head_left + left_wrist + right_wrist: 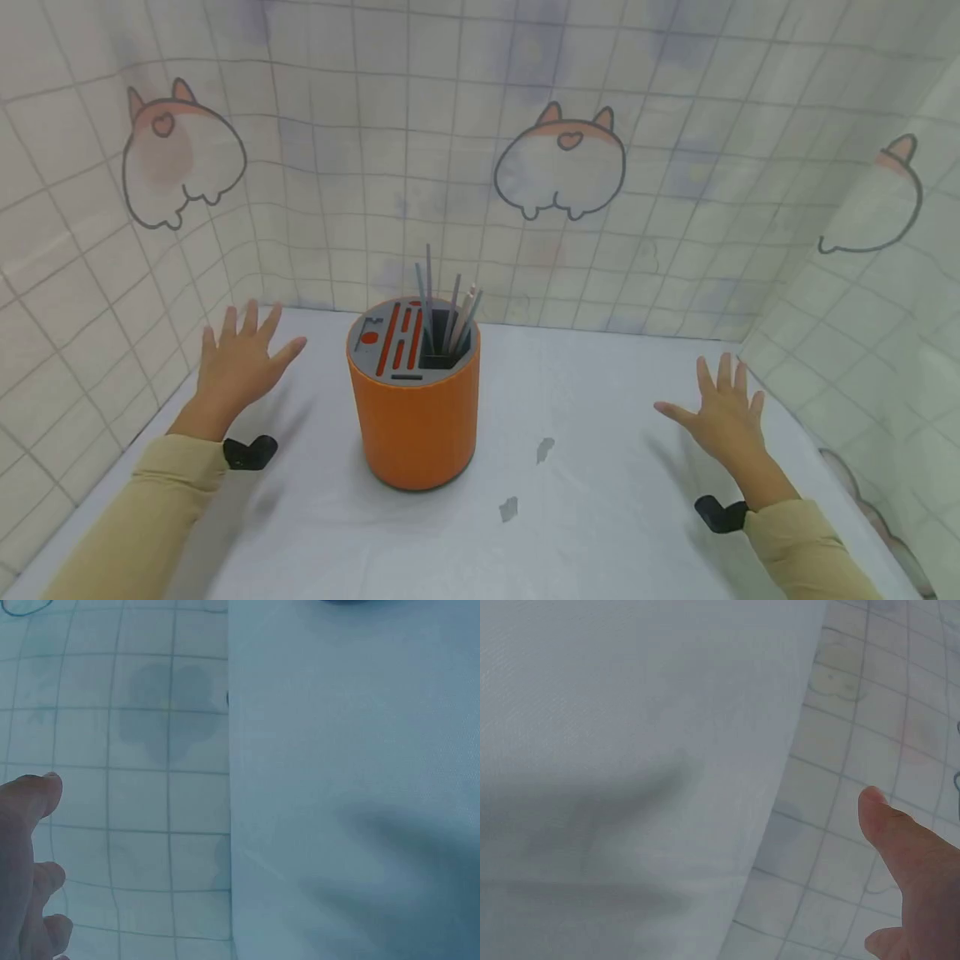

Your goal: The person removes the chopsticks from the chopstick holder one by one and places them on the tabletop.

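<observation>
Rods' (442,312) lower ends inside holder (413,417)

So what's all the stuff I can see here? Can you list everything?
holder: one, orange round tub with a grey top that has red slots, middle of the table
sticks: several, grey and thin, standing in the holder's dark opening; exact count hard to tell
table: one, white cover, with two small grey marks in front of the holder
wall cloth: pale checked sheet with cartoon animal drawings, behind and on both sides
wrist cameras: two, black, one under each wrist
sleeves: two, tan, on both arms
left hand: one, fingers spread, holding nothing, left of the holder
right hand: one, fingers spread, holding nothing, right of the holder
</observation>
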A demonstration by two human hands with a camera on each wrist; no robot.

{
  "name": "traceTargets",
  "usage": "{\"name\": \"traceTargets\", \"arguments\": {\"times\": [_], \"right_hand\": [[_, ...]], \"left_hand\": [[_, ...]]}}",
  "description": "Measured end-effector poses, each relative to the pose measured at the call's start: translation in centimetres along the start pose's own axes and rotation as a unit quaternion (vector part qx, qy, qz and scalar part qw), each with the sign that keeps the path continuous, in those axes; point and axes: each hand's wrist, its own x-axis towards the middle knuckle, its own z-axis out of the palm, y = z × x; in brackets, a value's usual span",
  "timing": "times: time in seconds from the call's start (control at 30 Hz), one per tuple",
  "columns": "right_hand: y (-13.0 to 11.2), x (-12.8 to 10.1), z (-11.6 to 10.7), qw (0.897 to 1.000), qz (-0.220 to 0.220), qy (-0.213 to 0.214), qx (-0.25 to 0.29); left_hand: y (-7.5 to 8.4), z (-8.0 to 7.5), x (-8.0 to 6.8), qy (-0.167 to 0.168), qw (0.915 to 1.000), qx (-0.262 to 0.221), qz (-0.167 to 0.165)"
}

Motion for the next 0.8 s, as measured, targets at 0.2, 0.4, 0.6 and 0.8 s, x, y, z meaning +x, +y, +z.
{"name": "traceTargets", "arguments": {"times": [0.2, 0.4, 0.6, 0.8], "right_hand": [[-0.5, -0.2, -0.2, 1.000, -0.004, 0.001, 0.014], [-3.1, -0.4, -1.4, 0.999, -0.019, 0.002, 0.042], [-6.5, -0.5, -2.4, 0.995, -0.047, -0.026, 0.088], [-10.1, -0.6, -3.2, 0.989, -0.085, -0.038, 0.112]], "left_hand": [[0.6, -0.2, 0.0, -0.012, 0.9998, -0.004, 0.012], [3.6, -2.8, -0.7, -0.035, 0.9971, -0.043, 0.052], [6.8, -4.9, -1.6, -0.058, 0.9928, -0.060, 0.085], [9.5, -6.0, -2.5, -0.043, 0.9910, -0.060, 0.112]]}}
